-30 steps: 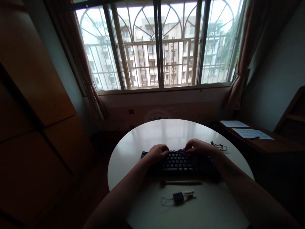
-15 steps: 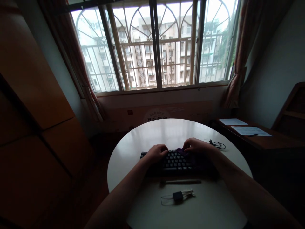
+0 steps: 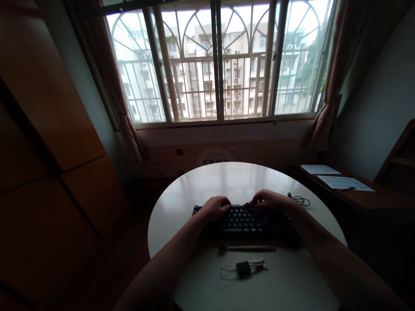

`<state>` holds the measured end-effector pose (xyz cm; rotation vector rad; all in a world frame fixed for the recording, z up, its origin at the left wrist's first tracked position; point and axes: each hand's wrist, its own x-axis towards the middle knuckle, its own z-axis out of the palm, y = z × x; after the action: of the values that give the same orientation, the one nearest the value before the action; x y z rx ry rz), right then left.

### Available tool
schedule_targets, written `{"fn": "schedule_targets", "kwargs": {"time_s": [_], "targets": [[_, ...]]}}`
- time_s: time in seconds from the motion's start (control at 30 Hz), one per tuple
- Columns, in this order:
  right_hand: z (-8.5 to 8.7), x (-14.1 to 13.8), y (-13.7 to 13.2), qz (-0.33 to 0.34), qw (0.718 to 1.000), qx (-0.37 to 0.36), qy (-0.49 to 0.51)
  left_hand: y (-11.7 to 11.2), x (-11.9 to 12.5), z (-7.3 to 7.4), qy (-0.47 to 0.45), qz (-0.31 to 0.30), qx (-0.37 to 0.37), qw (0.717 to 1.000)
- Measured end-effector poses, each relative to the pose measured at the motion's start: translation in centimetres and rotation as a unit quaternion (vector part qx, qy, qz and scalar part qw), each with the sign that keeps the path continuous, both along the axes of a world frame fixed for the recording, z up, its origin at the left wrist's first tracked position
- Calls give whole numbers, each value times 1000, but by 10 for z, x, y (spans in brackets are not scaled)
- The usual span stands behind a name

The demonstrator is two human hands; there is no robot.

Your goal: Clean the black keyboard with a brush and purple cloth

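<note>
Black keyboard (image 3: 241, 222) on white desk (image 3: 207, 181), under fingers of left hand (image 3: 214, 208) and right hand (image 3: 271, 200). Right fingers: I have them clamped on purple cloth (image 3: 248, 205). Left fingers: curled at keyboard's far edge; whether gripping, I cannot tell. Coiled cable (image 3: 301, 201) right of right fingers.

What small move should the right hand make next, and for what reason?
Probably, slide the cloth a little along the keyboard: the right hand holds it over the upper keys, while the left hand, resting on the keyboard, may steady it.
</note>
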<state>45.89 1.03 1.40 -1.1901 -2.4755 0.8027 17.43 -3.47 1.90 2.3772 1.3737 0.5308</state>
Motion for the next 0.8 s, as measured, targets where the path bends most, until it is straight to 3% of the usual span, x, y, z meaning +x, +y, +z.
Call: {"fn": "schedule_targets", "kwargs": {"time_s": [0.33, 0.63, 0.8], "targets": [[10, -1, -8, -40, 998, 25, -51, 2, -1, -3, -10, -5, 11, 1000], [3, -2, -3, 8, 1000, 20, -22, 2, -2, -4, -6, -7, 8, 1000], [4, -2, -3, -6, 999, 2, -36, 3, -2, -4, -9, -13, 12, 1000]]}}
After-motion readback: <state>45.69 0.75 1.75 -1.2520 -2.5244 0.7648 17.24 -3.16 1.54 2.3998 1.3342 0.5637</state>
